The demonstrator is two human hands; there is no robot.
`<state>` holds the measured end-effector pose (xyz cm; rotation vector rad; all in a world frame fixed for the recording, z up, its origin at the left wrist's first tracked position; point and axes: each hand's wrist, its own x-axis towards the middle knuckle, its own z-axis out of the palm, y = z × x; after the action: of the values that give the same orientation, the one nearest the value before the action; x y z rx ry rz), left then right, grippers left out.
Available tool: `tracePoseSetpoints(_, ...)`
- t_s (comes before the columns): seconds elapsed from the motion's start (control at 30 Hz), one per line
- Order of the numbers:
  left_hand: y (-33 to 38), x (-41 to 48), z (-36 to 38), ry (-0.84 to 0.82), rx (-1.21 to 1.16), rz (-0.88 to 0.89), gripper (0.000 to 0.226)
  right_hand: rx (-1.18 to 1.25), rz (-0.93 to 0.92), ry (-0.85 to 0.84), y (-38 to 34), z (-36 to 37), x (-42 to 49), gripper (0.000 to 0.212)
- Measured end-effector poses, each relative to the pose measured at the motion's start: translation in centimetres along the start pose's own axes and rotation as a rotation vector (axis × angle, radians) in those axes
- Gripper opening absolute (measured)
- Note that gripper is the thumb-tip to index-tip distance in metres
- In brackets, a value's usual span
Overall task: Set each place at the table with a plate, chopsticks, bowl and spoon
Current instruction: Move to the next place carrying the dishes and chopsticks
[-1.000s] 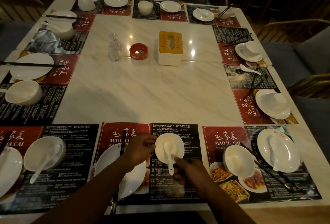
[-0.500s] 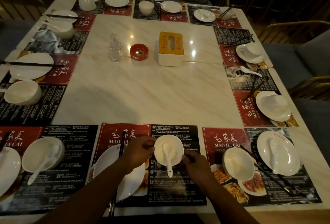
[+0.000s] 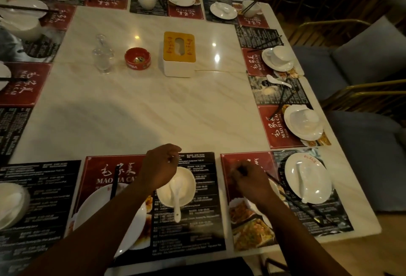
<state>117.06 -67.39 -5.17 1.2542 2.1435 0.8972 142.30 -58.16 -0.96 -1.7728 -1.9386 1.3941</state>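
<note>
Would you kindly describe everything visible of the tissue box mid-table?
The tissue box has a rectangular white body under a yellowish lid, which has an oval slot and red characters along both sides. It stands upright on the marble table, right of the red ashtray and apart from it. Nothing touches it.

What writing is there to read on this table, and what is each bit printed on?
"MAO JIA CA…" and "毛家菜": near placemat, red panel, partly behind the left hand.
"MAO JIA CAI": right placemat, sideways.
Ashtray: white letters, unclear.
Tissue box: red characters, too small.
Black panels: fine print, too blurred.
</note>
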Motion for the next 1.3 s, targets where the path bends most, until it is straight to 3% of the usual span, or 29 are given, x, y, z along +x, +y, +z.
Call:
tracePoseSetpoints(0.17, 3.8, 1.3, 3.9, -0.115, -0.105, -0.001, 0.02, 0.007, -0.008, 0.135, 2.9, -7.5, 3.1, 0.009)
tracePoseSetpoints(0.33, 7.6, 2.8, 8.8, -0.164, -0.057, -0.006, 0.019, 0.039, 0.01, 0.176, 6.2, -14.3, 6.4, 0.014)
tracePoseSetpoints(0.53, 11.6, 2.6, 14.8, -0.143, -0.085, -0.181, 0.018, 0.024, -0.051, 0.033, 10.6, -19.5, 12.0, 0.007)
tracePoseSetpoints(0.73, 13.6, 0.0, 18.2, -0.11, -0.06, -0.273, 0.026, -0.032, -0.043, -0.025, 15.5, -22.5, 15.4, 0.019)
tracePoseSetpoints(0.9, 14.8, -1.0, 19.2, -0.086, -0.016, -0.376, 0.027, -0.031, -0.049, -0.041, 17.7, -23.6, 16.2, 0.022)
tracePoseSetpoints(1.13, 15.5, -1.6, 19.4, -0.119, 0.019, -0.344, 0.028, 0.021, -0.041, -0.018, 17.9, -22.4, 12.8, 0.027)
tracePoseSetpoints(1.3, 14.3, -2.8, 18.8, -0.148, -0.026, -0.364, 0.024, -0.173, -0.216, -0.248, 15.7, -16.8, 7.9, 0.011)
